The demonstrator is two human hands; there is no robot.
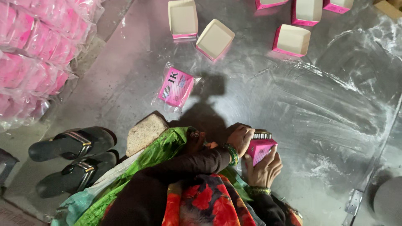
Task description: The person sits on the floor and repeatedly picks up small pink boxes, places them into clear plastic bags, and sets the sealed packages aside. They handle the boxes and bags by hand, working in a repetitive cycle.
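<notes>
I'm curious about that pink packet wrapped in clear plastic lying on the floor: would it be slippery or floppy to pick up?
The wrapped pink packet would probably feel slick, since its clear film looks glossy. The loose film edges would likely crinkle and flop, while the flat box-like core should stay fairly stiff. Lying flat on the grey floor, it seems unlikely to roll or tip.

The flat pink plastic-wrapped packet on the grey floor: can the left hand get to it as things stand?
Probably yes: the packet lies alone on bare floor, but the left hand is busy on the small pink box.
</notes>
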